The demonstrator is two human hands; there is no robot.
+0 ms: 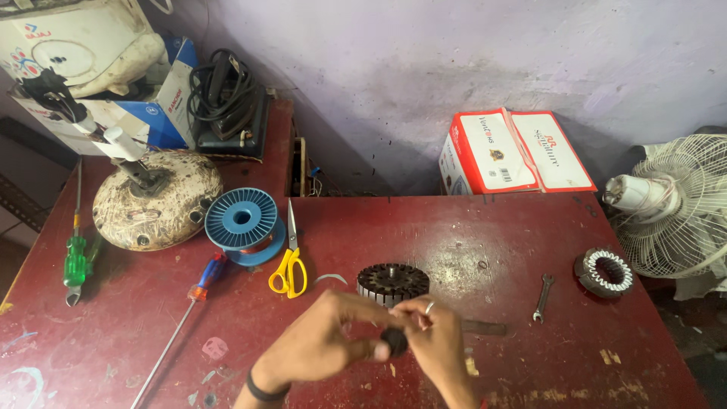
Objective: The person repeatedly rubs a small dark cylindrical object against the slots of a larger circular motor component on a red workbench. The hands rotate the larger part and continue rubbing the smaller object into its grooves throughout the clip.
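My left hand (322, 342) and my right hand (433, 333) meet low in the middle of the view, over the dark red table (492, 250). Between their fingertips sits a small dark round part (394, 342); both hands pinch it. Just behind the hands a slotted metal motor core (392, 282) stands on the table, partly hidden by my fingers. A ring shows on a finger of my right hand and a dark band circles my left wrist.
Yellow-handled scissors (290, 261), a blue wire spool (244, 222), a red and blue screwdriver (189, 310) and a green screwdriver (75, 261) lie left. A worn round fan motor housing (159, 201) sits far left. A spanner (542, 297), a wound stator (603, 272) and a white fan (681, 204) are right.
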